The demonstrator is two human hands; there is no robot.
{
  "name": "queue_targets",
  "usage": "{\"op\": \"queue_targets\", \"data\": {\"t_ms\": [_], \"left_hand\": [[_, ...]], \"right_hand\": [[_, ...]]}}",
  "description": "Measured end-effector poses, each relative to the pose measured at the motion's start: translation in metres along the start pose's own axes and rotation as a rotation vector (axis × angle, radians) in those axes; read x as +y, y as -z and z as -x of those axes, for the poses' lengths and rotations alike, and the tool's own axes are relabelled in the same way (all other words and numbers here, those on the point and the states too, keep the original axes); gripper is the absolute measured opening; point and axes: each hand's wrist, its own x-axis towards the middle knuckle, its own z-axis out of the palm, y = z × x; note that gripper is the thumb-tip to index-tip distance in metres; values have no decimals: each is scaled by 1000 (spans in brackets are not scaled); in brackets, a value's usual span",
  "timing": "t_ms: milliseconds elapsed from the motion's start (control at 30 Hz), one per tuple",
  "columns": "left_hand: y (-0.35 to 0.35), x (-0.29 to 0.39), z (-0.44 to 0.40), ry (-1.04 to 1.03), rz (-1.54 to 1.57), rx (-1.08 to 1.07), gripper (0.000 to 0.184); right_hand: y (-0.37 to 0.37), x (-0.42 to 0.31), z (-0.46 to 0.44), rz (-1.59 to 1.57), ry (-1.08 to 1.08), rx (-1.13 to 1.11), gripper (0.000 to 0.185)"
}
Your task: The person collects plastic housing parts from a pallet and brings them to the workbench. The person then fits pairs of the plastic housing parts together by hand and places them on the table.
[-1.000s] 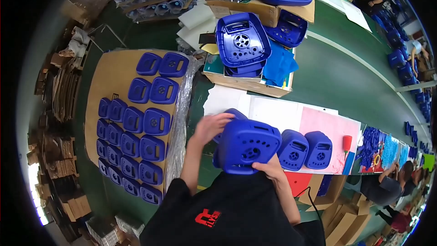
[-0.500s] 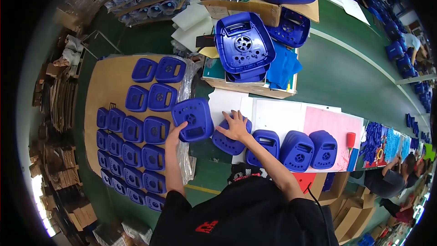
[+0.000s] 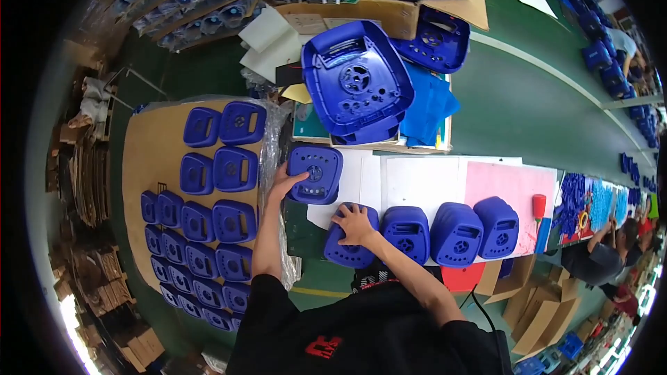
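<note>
My left hand point(image 3: 288, 184) grips the left edge of a blue plastic housing point(image 3: 325, 191), its thumb lying on the face. This housing has a round grille and a row of small holes, and it is held over the left end of the table. My right hand point(image 3: 356, 225) is bent over a second blue housing point(image 3: 353, 255) near the table's front edge, fingers spread across its upper part and covering some of it. Just right of that hand stands another blue housing point(image 3: 405, 232), followed by two stacks of housings, the nearer stack point(image 3: 456, 232) and the farther stack point(image 3: 497, 226).
On the left, rows of blue housings lie on a cardboard-topped pallet point(image 3: 149, 160). An upturned blue shell point(image 3: 358, 80) rests on a box behind the table. White sheets point(image 3: 424, 173), a pink sheet point(image 3: 514, 179) and a red-handled tool point(image 3: 538, 205) are on the table. Co-workers stand far right.
My left hand has brought its housing rightward over the table and turned it. My right hand and the housing under it have moved nearer my body. The view has shifted slightly.
</note>
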Motion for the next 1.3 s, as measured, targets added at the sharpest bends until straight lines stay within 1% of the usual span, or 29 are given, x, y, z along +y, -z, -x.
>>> {"op": "queue_targets", "data": {"t_ms": [67,133,167,200,233,267,300,333,367,400,433,467,500,533,567,600,633,667,700,800,833,900,933,1000,1100,1167,1200,1233,1300], "left_hand": [[-7,-20,-8,-23,-30,57,69],[-20,-21,-2,-39,-92,125,67],[-28,-23,2,-27,-97,108,67],[-33,-31,2,-119,-65,161,64],[-37,-35,1,-215,-32,216,61],[-39,-38,2,-220,-16,287,50],[-43,-35,10,-215,-16,277,50],[-45,-26,23,-297,-241,431,42],[-47,-18,40,-376,-467,585,35],[-58,-9,59,-384,-389,560,24],[-66,1,80,-198,-197,360,20],[-75,10,105,-11,-8,160,19],[-93,20,128,206,190,13,27],[-107,13,143,324,321,-196,37],[-122,-1,154,414,507,-308,44],[-135,-11,162,481,530,-272,45],[-149,-31,165,421,496,-127,44],[-161,-45,166,315,524,-51,38],[-173,-37,171,305,537,-2,35],[-187,-39,164,245,608,2,28],[-190,-41,162,239,575,13,27],[-185,-42,159,331,576,-29,25],[-180,-40,160,323,569,-29,25],[-174,-39,171,388,677,-44,22],[-173,-35,198,376,657,-30,20],[-173,-20,225,427,586,29,16],[-168,-23,241,347,472,31,15],[-169,-16,254,270,360,31,15],[-175,17,285,253,332,71,17]], "right_hand": [[-7,-3,4,3,8,1,75],[-18,-1,3,5,18,29,84],[-25,0,5,-11,26,58,88],[-24,1,11,-23,73,115,86],[-19,1,18,-32,58,113,86],[-14,1,28,-69,72,206,78],[-4,3,38,-100,91,302,71],[9,7,50,-181,48,348,51],[19,13,63,-141,-71,375,35],[22,24,77,-160,-160,486,27],[11,42,87,-334,-289,567,23],[27,44,104,-576,-536,416,27],[-8,71,112,-835,-552,418,30],[-7,77,127,-1261,-596,433,31],[-4,78,139,-1691,-624,433,32],[-4,78,147,-1809,-658,456,29],[-2,79,152,-1926,-690,479,27],[1,76,153,-1960,-694,519,24],[5,72,152,-1995,-696,561,22],[-22,84,130,-2270,-592,640,20],[-21,85,129,-2272,-587,641,20],[-20,82,129,-2383,-681,669,24],[-18,81,134,-2412,-644,668,30],[-16,77,144,-2481,-659,693,32],[-8,62,172,-2565,-690,710,36],[4,46,195,-2594,-736,687,20],[-1,43,206,-2646,-650,650,21],[-2,38,217,-2645,-660,654,21],[-2,26,241,-2655,-677,565,19]]}}
